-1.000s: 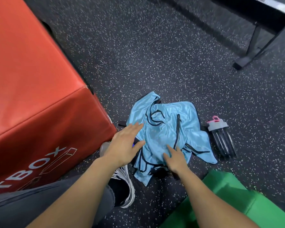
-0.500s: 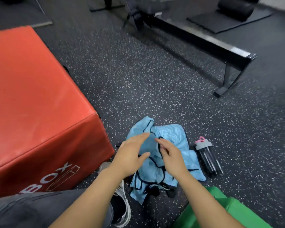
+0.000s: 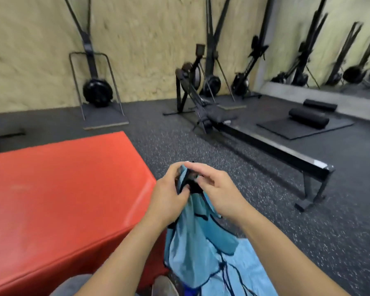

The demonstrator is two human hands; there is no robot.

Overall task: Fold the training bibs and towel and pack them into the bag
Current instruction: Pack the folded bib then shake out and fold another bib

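Note:
A light blue training bib (image 3: 193, 238) with black trim hangs in the air in front of me. My left hand (image 3: 169, 195) grips its top edge, and my right hand (image 3: 217, 189) pinches the same bunched top just beside it. More light blue bib fabric (image 3: 250, 272) lies on the floor below, with thin black trim lines across it. The bag and the towel are not in view.
A big red plyo box (image 3: 62, 193) stands close on my left. A rowing machine (image 3: 265, 146) stretches across the speckled black floor ahead and to the right. Foam rollers on a mat (image 3: 308, 118) lie further back. My shoe (image 3: 165, 287) shows at the bottom.
Both hands have taken hold of a bib and lifted it off the floor pile. My view has swung upward, so the bottle and the green item have left the frame.

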